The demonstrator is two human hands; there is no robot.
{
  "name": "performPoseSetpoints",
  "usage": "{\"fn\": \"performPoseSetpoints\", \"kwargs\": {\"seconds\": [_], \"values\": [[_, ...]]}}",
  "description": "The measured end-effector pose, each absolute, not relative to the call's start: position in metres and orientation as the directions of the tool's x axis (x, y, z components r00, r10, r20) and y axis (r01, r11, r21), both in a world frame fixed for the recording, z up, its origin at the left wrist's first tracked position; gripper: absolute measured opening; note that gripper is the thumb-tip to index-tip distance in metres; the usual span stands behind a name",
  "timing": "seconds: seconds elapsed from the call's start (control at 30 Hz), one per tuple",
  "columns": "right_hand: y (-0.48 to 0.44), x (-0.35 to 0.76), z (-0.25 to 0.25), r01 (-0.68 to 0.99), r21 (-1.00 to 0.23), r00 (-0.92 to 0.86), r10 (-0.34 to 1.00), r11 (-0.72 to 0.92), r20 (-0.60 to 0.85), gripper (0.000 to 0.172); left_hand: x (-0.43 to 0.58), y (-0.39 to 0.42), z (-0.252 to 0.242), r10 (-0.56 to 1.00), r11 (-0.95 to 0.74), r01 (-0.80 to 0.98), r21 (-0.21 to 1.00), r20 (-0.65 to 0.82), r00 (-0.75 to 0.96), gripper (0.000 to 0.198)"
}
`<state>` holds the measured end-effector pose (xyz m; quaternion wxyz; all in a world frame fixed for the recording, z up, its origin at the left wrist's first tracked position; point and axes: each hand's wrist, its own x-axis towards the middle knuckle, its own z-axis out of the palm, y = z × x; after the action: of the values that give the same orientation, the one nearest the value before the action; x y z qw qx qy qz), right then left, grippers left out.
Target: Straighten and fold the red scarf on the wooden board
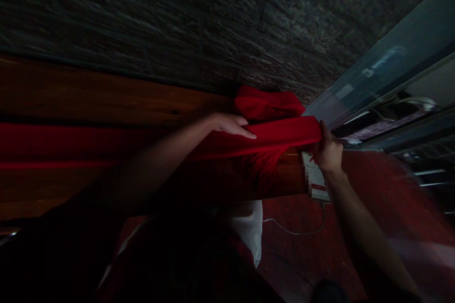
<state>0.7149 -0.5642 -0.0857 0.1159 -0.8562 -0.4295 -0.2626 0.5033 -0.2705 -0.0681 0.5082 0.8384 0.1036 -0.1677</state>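
A long red scarf (pixel 280 133), folded into a flat band, stretches across a wooden bench (pixel 88 92). My right hand (pixel 329 152) grips the band's right end, its thumb on top. Farther left, my left hand (pixel 232 124) lies on the cloth with its fingers stretched out and the thumb apart. Red fringe (pixel 265 165) spreads over the wood below the band. Just behind it rests a bunched red cloth (pixel 268 102), against the wall side.
A phone (pixel 318 182) lies at the bench's right end, with a white cable (pixel 302 233) hanging from it. A dark stone-textured wall (pixel 170 19) rises behind. To the right are a bluish door frame (pixel 387 61) and a red floor (pixel 373 175).
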Motion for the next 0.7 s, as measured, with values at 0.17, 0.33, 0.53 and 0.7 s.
{"fn": "performPoseSetpoints", "kwargs": {"seconds": [0.17, 0.33, 0.53, 0.7], "values": [[-0.566, 0.721, -0.078, 0.745, -0.038, 0.561, 0.595, -0.666, 0.575, 0.062, 0.491, -0.26, -0.074, -0.085, -0.291, 0.451, 0.843, -0.493, 0.866, 0.066], [-0.564, 0.724, -0.091, 0.749, -0.029, 0.588, 0.644, -0.662, 0.49, 0.06, 0.483, -0.255, -0.078, -0.073, -0.183, 0.478, 0.859, -0.497, 0.865, 0.058], [-0.569, 0.731, -0.09, 0.728, -0.033, 0.631, 0.651, -0.684, 0.423, 0.056, 0.445, -0.244, -0.072, 0.078, -0.615, 0.371, 0.696, -0.415, 0.907, 0.063], [-0.58, 0.741, -0.095, 0.782, -0.06, 0.583, 0.692, -0.621, 0.426, 0.053, 0.347, -0.225, -0.081, 0.34, -0.879, 0.357, 0.316, -0.109, 0.934, 0.088]]}}
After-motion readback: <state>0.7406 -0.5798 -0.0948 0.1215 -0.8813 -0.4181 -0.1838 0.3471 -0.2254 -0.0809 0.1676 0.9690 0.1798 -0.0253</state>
